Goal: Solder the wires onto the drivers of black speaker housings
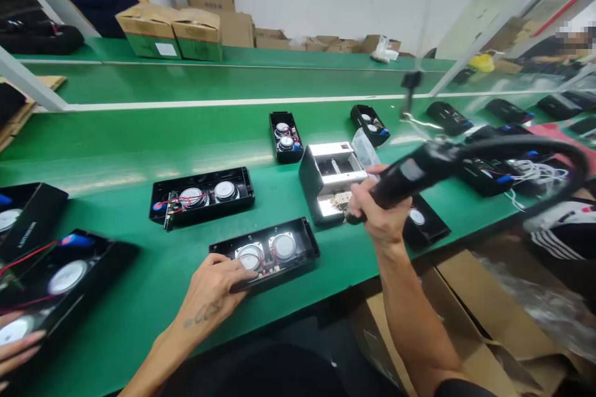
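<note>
My left hand (pixel 215 288) rests on the near edge of an open black speaker housing (pixel 265 253) with two round silver drivers and red wires inside. My right hand (pixel 379 211) grips a black electric screwdriver (pixel 410 175), whose thick cable loops off to the right. The tool's tip sits at a small metal fixture box (pixel 328 180) just beyond the housing.
More open speaker housings lie on the green bench (pixel 139 142): one at centre left (pixel 202 195), one further back (pixel 285 136), several at the left edge and far right. Cardboard boxes (pixel 172 31) stand at the back. Another person's fingers (pixel 16 347) show at lower left.
</note>
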### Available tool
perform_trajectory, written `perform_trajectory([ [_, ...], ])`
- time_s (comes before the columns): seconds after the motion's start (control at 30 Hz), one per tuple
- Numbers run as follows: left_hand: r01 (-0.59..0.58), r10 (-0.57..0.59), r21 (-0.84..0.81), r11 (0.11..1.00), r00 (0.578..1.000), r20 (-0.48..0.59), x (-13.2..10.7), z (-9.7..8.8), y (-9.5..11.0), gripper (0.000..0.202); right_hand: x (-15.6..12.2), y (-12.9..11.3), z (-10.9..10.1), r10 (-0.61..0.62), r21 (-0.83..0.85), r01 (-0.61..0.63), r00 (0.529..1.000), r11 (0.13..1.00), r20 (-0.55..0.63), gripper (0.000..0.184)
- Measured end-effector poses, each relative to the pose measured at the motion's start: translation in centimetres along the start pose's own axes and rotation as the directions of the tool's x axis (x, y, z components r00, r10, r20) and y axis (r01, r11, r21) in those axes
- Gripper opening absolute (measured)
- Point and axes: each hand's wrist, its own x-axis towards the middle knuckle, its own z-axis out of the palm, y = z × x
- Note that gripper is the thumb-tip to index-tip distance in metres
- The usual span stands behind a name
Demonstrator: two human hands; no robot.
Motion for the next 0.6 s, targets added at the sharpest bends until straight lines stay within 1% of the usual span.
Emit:
perform_trajectory([
  [0.1,0.012,-0.012,-0.002,1.0,1.0,0.012,0.0,-0.1,0.2,0.024,-2.8,-2.0,1.6,0.002,0.217,-0.011,0.999,0.976,0.041,0.033],
  [0.2,0.016,-0.016,-0.001,1.0,1.0,0.014,0.0,-0.2,0.3,0.025,-5.5,-2.6,3.5,-0.008,0.326,-0.037,0.991,0.945,0.136,0.034],
  [0.3,0.008,-0.008,-0.008,1.0,1.0,0.012,0.0,-0.2,0.2,0.024,-7.2,-1.9,4.8,0.014,0.333,-0.092,0.973,0.939,0.229,0.038],
  [0.37,-0.003,0.003,-0.017,1.0,1.0,0.003,0.0,-0.1,0.1,0.023,-7.7,-1.2,5.2,0.024,0.328,-0.11,0.967,0.938,0.255,0.039],
  [0.47,-0.006,0.006,-0.028,1.0,1.0,-0.006,0.0,0.0,0.1,0.023,-8.0,-0.6,5.5,0.023,0.299,-0.099,0.968,0.949,0.25,0.039],
  [0.6,0.012,-0.011,-0.035,0.999,1.0,0.006,0.1,-0.1,0.2,0.024,-8.0,-0.5,6.0,0.01,0.283,-0.082,0.968,0.956,0.249,0.039],
])
